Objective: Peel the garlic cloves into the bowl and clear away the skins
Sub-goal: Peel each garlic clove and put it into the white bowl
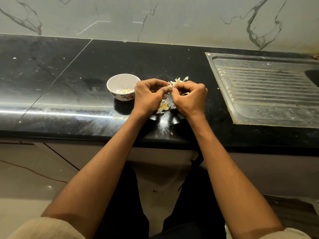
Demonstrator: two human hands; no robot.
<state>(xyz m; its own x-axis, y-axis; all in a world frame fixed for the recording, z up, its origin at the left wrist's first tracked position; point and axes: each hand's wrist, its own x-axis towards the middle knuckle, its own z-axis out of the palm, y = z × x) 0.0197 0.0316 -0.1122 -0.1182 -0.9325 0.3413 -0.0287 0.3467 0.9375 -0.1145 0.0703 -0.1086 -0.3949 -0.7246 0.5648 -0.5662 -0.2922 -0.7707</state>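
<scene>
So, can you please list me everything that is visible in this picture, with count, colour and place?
bowl: one, white with flower print outside, on the counter left of the hands
peeled cloves: a few, pale yellow, inside the bowl
garlic clove: one, pale, pinched between both hands
garlic skins: a loose pile, whitish, on the counter behind the hands
garlic pieces and skins: a small heap, yellowish white, on the counter under the hands
counter: one, black, glossy, across the view
sink drainboard: one, grey metal, ribbed, at the right
wall: white marble with dark veins, behind the counter
left hand: curled, pinching the clove
right hand: curled, pinching the clove
</scene>
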